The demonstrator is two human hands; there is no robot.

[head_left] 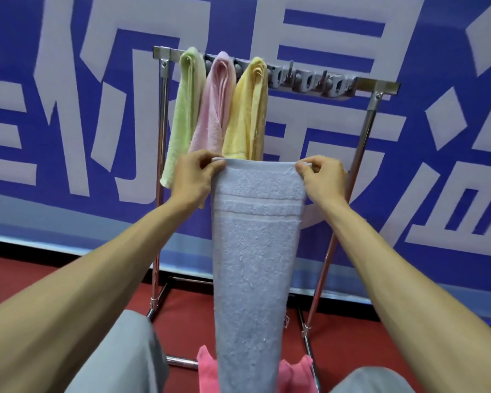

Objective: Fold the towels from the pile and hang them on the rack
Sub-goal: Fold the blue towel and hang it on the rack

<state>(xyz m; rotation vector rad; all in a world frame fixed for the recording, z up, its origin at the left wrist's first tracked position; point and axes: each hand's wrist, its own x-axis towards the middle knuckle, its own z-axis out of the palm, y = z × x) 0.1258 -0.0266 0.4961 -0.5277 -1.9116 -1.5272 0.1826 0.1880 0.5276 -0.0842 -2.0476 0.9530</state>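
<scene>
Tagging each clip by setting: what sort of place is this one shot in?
Probably a staged recording or event space rather than a home. A large blue banner with white characters covers the wall, the floor is plain red, and towels hang on a freestanding metal rack.

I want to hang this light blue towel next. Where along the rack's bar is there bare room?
Free: the bar from the yellow towel to the right post, only empty clips there. Crowded: the left end, where the green towel and pink towel hang close.
</scene>
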